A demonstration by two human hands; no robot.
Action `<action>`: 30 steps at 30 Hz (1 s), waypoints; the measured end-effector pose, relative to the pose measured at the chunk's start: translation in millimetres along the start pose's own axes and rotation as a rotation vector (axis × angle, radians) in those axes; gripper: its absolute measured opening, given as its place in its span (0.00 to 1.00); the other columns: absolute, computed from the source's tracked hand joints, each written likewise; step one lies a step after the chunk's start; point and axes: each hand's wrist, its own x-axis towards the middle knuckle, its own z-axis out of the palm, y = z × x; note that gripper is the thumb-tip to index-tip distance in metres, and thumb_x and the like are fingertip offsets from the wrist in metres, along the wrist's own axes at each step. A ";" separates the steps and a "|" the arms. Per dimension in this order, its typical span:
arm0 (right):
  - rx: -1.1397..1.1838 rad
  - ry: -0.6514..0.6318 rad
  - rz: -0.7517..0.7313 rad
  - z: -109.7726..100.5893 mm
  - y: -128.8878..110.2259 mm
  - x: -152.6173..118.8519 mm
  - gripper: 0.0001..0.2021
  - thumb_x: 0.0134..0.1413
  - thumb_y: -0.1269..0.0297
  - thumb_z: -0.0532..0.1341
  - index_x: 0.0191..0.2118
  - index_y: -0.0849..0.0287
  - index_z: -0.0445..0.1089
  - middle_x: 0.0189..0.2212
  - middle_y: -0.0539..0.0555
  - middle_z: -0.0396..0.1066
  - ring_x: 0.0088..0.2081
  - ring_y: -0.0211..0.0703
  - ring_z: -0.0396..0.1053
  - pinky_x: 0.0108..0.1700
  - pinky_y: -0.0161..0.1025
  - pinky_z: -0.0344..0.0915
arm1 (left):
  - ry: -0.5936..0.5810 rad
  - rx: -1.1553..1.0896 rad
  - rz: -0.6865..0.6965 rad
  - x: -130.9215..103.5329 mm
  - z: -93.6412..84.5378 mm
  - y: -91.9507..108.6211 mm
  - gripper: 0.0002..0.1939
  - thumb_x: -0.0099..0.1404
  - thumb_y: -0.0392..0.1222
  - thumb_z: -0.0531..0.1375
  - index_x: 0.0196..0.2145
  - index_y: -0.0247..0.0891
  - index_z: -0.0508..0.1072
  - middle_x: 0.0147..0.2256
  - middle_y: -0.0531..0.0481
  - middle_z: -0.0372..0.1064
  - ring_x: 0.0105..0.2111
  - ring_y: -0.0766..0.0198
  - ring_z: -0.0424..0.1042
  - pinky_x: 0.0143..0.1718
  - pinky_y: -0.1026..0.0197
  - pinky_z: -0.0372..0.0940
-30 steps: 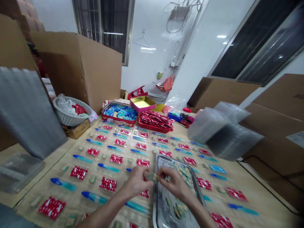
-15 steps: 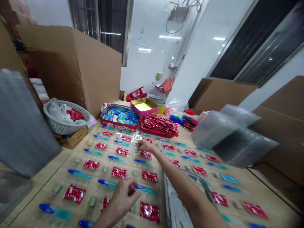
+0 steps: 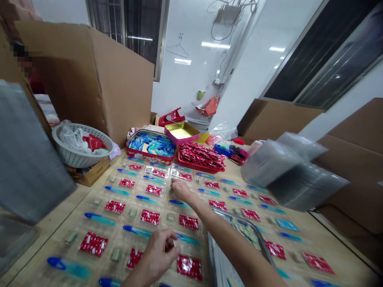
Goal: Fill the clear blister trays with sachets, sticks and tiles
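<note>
Rows of clear plastic trays (image 3: pixel 167 207) cover the table, holding red white-dotted packets (image 3: pixel 150 217), slim blue-and-teal pieces (image 3: pixel 68 267) and small striped green-and-beige blocks (image 3: pixel 116 254). Over a tray in the middle rows reaches my right hand (image 3: pixel 181 192), fingertips pinched downward; what they hold, if anything, is hidden. My left hand (image 3: pixel 160 253) hovers nearer to me above a red packet, its fingers curled in and the contents out of sight. Under my right forearm stands a metal tray (image 3: pixel 210 247) with loose striped blocks (image 3: pixel 245 231) inside.
Behind the rows are a tin (image 3: pixel 163 160) of blue pieces, a red tray (image 3: pixel 203 169) heaped with red packets and a pink-rimmed box (image 3: pixel 182 140). A grey basket (image 3: pixel 72 153) stands left by a cardboard box (image 3: pixel 125 87). Stacked clear plastic trays (image 3: pixel 272 163) stand right.
My right hand has come slightly nearer and lower, fingers now down in a tray. My left hand has shifted a little to the right and down.
</note>
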 end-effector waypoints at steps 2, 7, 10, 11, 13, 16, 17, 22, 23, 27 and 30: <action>0.005 0.028 0.002 0.2 0.8 -2.1 0.09 0.44 0.77 0.57 0.27 0.64 0.74 0.36 0.64 0.75 0.36 0.47 0.71 0.35 0.35 0.59 | 0.000 0.030 0.007 -1.2 0.6 2.3 0.10 0.50 0.36 0.56 0.31 0.35 0.73 0.22 0.53 0.65 0.24 0.65 0.64 0.27 0.64 0.57; 0.113 0.155 0.063 -16.9 3.5 -26.4 0.11 0.50 0.77 0.55 0.29 0.63 0.75 0.32 0.60 0.75 0.35 0.45 0.71 0.35 0.35 0.60 | -0.029 0.087 0.031 -4.5 5.4 5.9 0.10 0.51 0.37 0.56 0.31 0.34 0.73 0.22 0.52 0.67 0.24 0.65 0.65 0.27 0.64 0.58; 0.212 0.231 0.116 -36.2 10.3 -72.5 0.11 0.55 0.75 0.55 0.36 0.61 0.75 0.35 0.56 0.75 0.36 0.41 0.70 0.38 0.33 0.60 | -0.070 0.110 0.065 -9.5 13.9 9.2 0.10 0.53 0.39 0.56 0.33 0.34 0.72 0.23 0.51 0.68 0.24 0.64 0.67 0.27 0.63 0.59; 0.234 0.247 0.142 -42.3 14.2 -93.6 0.11 0.56 0.74 0.55 0.37 0.61 0.75 0.36 0.55 0.75 0.36 0.39 0.70 0.38 0.32 0.61 | -0.087 0.115 0.080 -11.0 18.2 10.9 0.11 0.54 0.41 0.56 0.33 0.35 0.72 0.23 0.51 0.68 0.24 0.64 0.67 0.27 0.63 0.59; 0.292 0.284 0.196 -51.5 23.1 -142.5 0.10 0.57 0.72 0.55 0.38 0.60 0.74 0.35 0.53 0.75 0.35 0.37 0.70 0.37 0.30 0.61 | -0.128 0.135 0.117 -12.6 29.8 15.5 0.11 0.55 0.42 0.55 0.33 0.35 0.71 0.24 0.51 0.69 0.25 0.63 0.68 0.27 0.63 0.60; 0.425 0.355 0.281 -54.5 33.1 -224.2 0.07 0.55 0.71 0.58 0.33 0.60 0.74 0.30 0.52 0.74 0.32 0.38 0.69 0.34 0.31 0.60 | -0.210 0.181 0.183 -14.1 54.2 25.8 0.08 0.56 0.41 0.55 0.32 0.36 0.71 0.24 0.51 0.69 0.25 0.63 0.68 0.28 0.63 0.60; 0.462 0.371 0.321 -52.0 34.8 -250.5 0.06 0.53 0.71 0.58 0.32 0.61 0.74 0.29 0.52 0.74 0.30 0.38 0.68 0.33 0.32 0.60 | -0.236 0.203 0.201 -14.7 63.6 30.1 0.07 0.56 0.40 0.55 0.31 0.36 0.71 0.24 0.51 0.69 0.25 0.63 0.68 0.29 0.63 0.60; 0.479 0.267 0.511 -21.9 32.7 -341.1 0.06 0.50 0.71 0.58 0.30 0.61 0.73 0.26 0.51 0.72 0.29 0.40 0.67 0.33 0.34 0.59 | -0.227 0.513 0.362 -13.0 112.0 50.9 0.08 0.57 0.33 0.55 0.33 0.36 0.73 0.31 0.47 0.71 0.33 0.60 0.70 0.37 0.60 0.61; 0.475 0.248 0.524 -15.4 30.5 -349.0 0.06 0.50 0.72 0.57 0.30 0.61 0.72 0.26 0.51 0.71 0.30 0.40 0.67 0.33 0.34 0.59 | -0.215 0.602 0.408 -11.6 120.5 53.4 0.08 0.57 0.32 0.54 0.32 0.36 0.73 0.33 0.46 0.71 0.37 0.58 0.69 0.40 0.59 0.60; 0.429 0.280 0.531 2.9 18.2 -356.4 0.06 0.52 0.70 0.57 0.29 0.60 0.70 0.29 0.52 0.68 0.33 0.40 0.67 0.36 0.35 0.60 | -0.220 0.858 0.486 -7.0 146.1 55.1 0.11 0.59 0.31 0.51 0.29 0.34 0.73 0.36 0.39 0.71 0.43 0.50 0.66 0.45 0.51 0.57; 0.392 0.327 0.563 9.4 10.9 -352.2 0.04 0.51 0.72 0.57 0.28 0.60 0.67 0.30 0.52 0.67 0.33 0.40 0.66 0.36 0.34 0.60 | -0.197 0.886 0.485 -7.0 156.0 51.0 0.12 0.59 0.30 0.49 0.30 0.34 0.73 0.38 0.37 0.70 0.44 0.46 0.64 0.44 0.47 0.55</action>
